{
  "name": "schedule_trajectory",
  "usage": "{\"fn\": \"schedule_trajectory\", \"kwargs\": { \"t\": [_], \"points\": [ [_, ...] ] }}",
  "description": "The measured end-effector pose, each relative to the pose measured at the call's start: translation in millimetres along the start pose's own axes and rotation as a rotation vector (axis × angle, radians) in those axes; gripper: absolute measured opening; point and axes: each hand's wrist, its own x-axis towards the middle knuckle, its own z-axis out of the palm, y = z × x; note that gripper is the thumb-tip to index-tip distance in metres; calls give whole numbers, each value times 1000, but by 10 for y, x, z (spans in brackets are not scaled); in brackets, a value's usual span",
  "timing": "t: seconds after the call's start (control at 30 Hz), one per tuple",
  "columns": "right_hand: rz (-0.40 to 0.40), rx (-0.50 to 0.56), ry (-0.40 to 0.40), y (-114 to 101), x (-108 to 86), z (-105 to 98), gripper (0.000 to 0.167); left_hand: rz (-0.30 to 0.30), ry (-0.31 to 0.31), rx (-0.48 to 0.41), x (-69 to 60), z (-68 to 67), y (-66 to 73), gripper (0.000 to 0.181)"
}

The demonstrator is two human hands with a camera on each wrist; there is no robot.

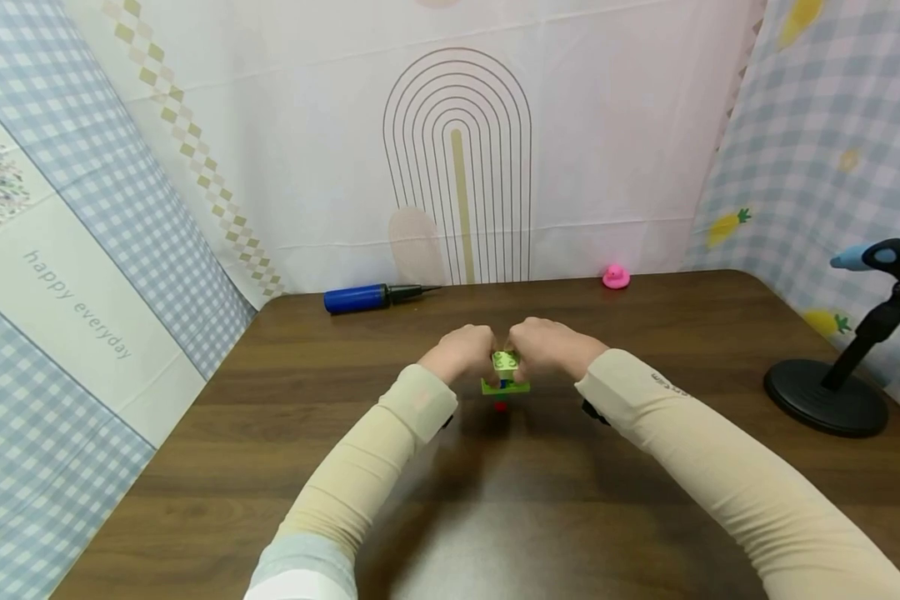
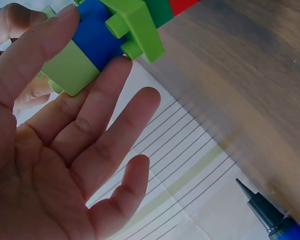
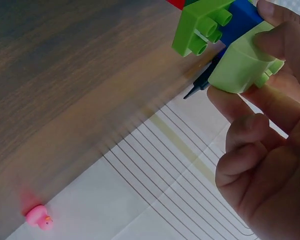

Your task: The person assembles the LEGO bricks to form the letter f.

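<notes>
Both hands hold one stack of toy building bricks between them above the table. On top is a light green brick (image 1: 505, 361) with studs. Beneath it come a blue brick (image 2: 94, 31), a bright green plate-like brick (image 3: 202, 27) wider than the rest, a dark green brick (image 2: 158, 11) and a red brick (image 1: 501, 407). My left hand (image 1: 465, 350) pinches the blue and light green bricks from the left, its other fingers spread. From the right, my right hand (image 1: 551, 346) grips the light green brick between thumb and fingers, the remaining fingers curled below.
A blue hand pump (image 1: 356, 299) with a black nozzle lies at the table's back left. Near the back edge sits a pink rubber duck (image 1: 616, 277). A black stand (image 1: 827, 397) holding something light blue is at the right. Printed cloth (image 1: 307, 150) hangs behind the brown table (image 1: 270, 467).
</notes>
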Motion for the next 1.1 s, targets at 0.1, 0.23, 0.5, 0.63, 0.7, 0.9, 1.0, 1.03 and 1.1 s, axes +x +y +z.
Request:
{"fn": "schedule_trajectory", "kwargs": {
  "t": [0.1, 0.23, 0.5, 0.63, 0.7, 0.9, 1.0, 1.03, 1.1],
  "points": [
    [-5, -4, 10, -1, -12, 6, 14, -11, -2, 14, -7, -12, 19, 19],
    [-5, -2, 12, -15, -7, 7, 13, -24, -5, 21, -21, -25, 23, 20],
    [-61, 84, -23, 54, 3, 23, 8, -56, 5, -17, -28, -8, 14, 17],
    [-70, 183, -52, 168, -14, 71, 21, -53, 3, -75, -10, 29, -3, 15],
    [-52, 220, -66, 230, -25, 116, 28, -39, 11, -103, 1, 57, -18, 15],
    [-26, 296, -64, 334, -41, 291, 31, 46, 45, -130, 23, 177, -102, 20],
    [-16, 299, -37, 339, -45, 339, 29, 73, 62, -121, 20, 204, -137, 24],
    [-17, 296, -26, 338, -44, 353, 28, 76, 63, -120, 15, 212, -151, 25],
    [-15, 289, -8, 334, -44, 369, 27, 80, 60, -118, 5, 229, -184, 26]
  ]
}}
